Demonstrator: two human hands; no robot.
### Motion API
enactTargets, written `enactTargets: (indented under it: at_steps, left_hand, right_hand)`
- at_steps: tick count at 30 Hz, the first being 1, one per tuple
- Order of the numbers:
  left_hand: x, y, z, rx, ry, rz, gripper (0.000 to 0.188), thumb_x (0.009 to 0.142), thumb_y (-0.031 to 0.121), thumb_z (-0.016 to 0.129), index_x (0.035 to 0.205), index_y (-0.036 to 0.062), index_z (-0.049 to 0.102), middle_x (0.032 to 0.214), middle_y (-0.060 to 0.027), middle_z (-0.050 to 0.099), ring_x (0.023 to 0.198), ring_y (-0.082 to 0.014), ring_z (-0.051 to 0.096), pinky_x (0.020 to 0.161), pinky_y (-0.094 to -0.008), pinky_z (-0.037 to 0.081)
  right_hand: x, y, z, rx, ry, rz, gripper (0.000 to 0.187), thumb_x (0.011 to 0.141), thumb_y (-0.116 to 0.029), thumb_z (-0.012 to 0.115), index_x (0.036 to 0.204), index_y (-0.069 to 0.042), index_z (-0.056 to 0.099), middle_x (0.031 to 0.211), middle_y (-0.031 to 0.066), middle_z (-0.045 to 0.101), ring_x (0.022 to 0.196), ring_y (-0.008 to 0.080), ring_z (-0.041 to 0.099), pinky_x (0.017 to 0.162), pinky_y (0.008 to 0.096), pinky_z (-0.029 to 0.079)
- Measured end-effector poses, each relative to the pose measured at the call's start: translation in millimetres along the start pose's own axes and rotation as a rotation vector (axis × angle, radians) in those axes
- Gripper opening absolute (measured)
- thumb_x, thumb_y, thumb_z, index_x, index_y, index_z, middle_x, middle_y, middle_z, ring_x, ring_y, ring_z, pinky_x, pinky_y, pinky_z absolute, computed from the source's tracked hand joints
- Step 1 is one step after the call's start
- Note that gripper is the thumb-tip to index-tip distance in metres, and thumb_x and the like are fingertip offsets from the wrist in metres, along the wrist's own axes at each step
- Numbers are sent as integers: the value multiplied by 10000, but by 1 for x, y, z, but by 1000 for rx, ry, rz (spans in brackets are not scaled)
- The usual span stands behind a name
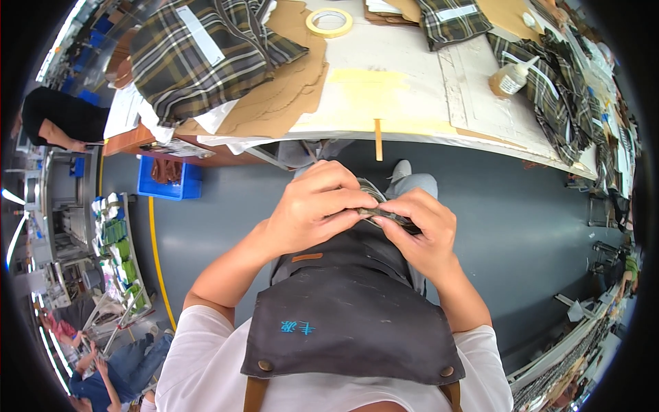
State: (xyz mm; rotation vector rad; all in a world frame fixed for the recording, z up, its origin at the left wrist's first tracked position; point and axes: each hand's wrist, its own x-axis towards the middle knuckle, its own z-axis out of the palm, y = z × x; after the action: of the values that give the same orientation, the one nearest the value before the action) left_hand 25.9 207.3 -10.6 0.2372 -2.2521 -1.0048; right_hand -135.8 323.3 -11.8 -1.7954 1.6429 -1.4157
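In front of my apron (353, 329), both hands meet on a small piece of plaid fabric (386, 215). My left hand (319, 202) pinches one end between thumb and fingers. The other end is gripped by my right hand (424, 223), thumb tips close to each other. The piece looks folded or rolled along its edge, and my fingers hide much of it. Beyond my hands, a large plaid garment piece (206, 55) with a pale strip on it lies over brown paper (292, 93) on the white worktable (412, 58).
A tape roll (329, 23), glue bottle (511, 79) and more plaid pieces (456, 20) sit on the table. A wooden strip (378, 141) juts over its front edge. A blue bin (168, 180) stands on the floor at left. Other people (62, 120) are at the left.
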Motion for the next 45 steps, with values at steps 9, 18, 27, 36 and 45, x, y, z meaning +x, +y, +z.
enactTargets:
  at_steps: [9, 18, 27, 36, 45]
  left_hand:
    - [4, -19, 0, -19, -98, -110, 199, 629, 23, 716, 799, 39, 615, 770, -69, 585, 718, -224, 566, 630, -320, 434]
    - [55, -144, -49, 1360, 118, -16, 198, 677, 62, 608, 869, 18, 590, 894, -99, 551, 949, -268, 502, 835, -405, 380]
    - [94, -159, -121, 1240, 42, -150, 105, 678, 110, 638, 778, 81, 648, 835, -31, 616, 903, -202, 542, 852, -396, 340]
    - [120, -147, -164, 923, 181, -445, 160, 697, 125, 651, 821, 32, 689, 707, -119, 653, 604, -191, 621, 603, -276, 481]
    - [120, -157, -179, 755, 243, -613, 172, 740, 127, 650, 866, 13, 677, 669, -29, 631, 611, -59, 550, 576, -209, 423]
  right_hand:
    - [-6, 23, 9, 99, 9, 151, 215, 656, -31, 741, 844, -27, 634, 697, 75, 595, 567, 174, 569, 483, 262, 427]
    - [-10, 44, 12, 177, 50, 291, 199, 665, -17, 730, 843, -36, 643, 686, 67, 592, 563, 153, 552, 494, 243, 413]
    - [-12, 57, 9, 227, 84, 317, 191, 664, -7, 722, 836, -30, 643, 681, 73, 592, 560, 162, 552, 494, 247, 411]
    - [-9, 58, 10, 253, 60, 322, 186, 668, -8, 717, 836, -16, 638, 684, 84, 592, 563, 168, 556, 500, 249, 415]
    - [-11, 53, 10, 232, 67, 341, 178, 674, -9, 713, 833, -10, 634, 690, 84, 595, 558, 157, 547, 502, 244, 411]
